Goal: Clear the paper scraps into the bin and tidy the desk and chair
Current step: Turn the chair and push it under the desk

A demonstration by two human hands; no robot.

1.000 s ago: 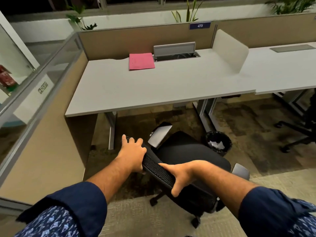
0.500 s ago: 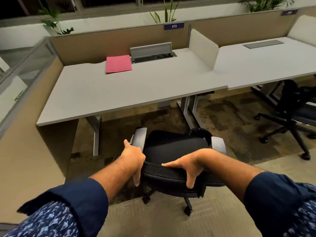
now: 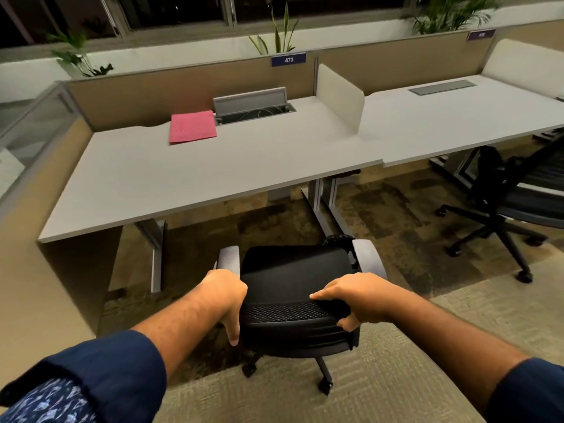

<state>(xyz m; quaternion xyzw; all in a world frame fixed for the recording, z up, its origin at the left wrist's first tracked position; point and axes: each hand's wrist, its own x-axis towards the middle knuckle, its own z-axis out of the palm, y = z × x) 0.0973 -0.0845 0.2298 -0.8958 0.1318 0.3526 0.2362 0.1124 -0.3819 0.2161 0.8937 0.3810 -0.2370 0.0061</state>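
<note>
Matt smooth desk [image 3: 213,175], black mesh chair [image 3: 290,312] back, rough carpet [image 3: 396,377]

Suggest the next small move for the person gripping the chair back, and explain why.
Probably push the chair straight forward under the desk. Both the left hand and right hand grip its backrest, the seat faces the open gap between the desk legs, and the chair stands clear of the desk edge.

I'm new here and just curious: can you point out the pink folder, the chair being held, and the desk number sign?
pink folder [image 3: 193,127], head view, middle of its cover.
chair [image 3: 297,270], head view, black seat cushion.
desk number sign [image 3: 288,59], head view, on the digits 473.
</note>
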